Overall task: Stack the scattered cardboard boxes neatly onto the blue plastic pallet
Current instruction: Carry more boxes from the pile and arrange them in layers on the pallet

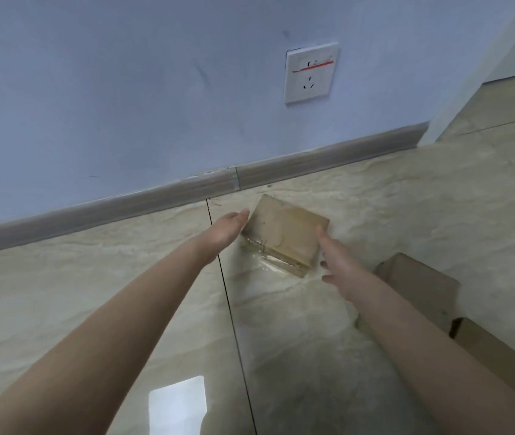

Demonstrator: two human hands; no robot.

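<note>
While both bare arms stretch out over the glossy beige marble-patterned floor tiles (124,293), a small flat tan cardboard box (284,233) lies on the floor just short of the grey skirting board (155,196) at the foot of the pale blue wall (124,89), turned at an angle to it, and the two hands flank it. The left hand (224,229) is at the box's left edge with fingers straight and together, palm turned toward the cardboard. The right hand (340,265) is at the right edge with fingers uncurled and loosely spread, one fingertip up by the box's far right corner. Neither hand grasps anything; motion blur makes it hard to tell whether either palm actually touches the cardboard or is just beside it. The placing points to a squeeze lift: a palm on each opposite side lets a light box be clamped and raised level. Near and to the right, partly under the right forearm, two larger brown cardboard boxes (419,284) lie on the floor, by my judgement also waiting to be collected. A white wall socket (311,72) marked with a red line sits on the wall, far and to the right. The blue plastic pallet is not in view, so this box has yet to be carried and stacked.
</note>
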